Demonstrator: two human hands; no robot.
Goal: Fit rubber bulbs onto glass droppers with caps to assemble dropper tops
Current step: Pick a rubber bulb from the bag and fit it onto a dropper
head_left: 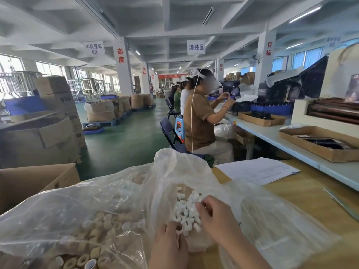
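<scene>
left hand grips cap at bag mouth; right hand among bulbs.

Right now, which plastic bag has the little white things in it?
The open bag that the right hand reaches into, holding white bulbs. The bigger bag on its left holds tan caps.

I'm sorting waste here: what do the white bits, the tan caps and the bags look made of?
White bits: probably soft rubber, matte and opaque, no shine. Tan caps: matte, wood-like or plastic; the film veils them, so unsure. Bags: thin clear plastic film, glossy, crinkled, contents showing through.
</scene>
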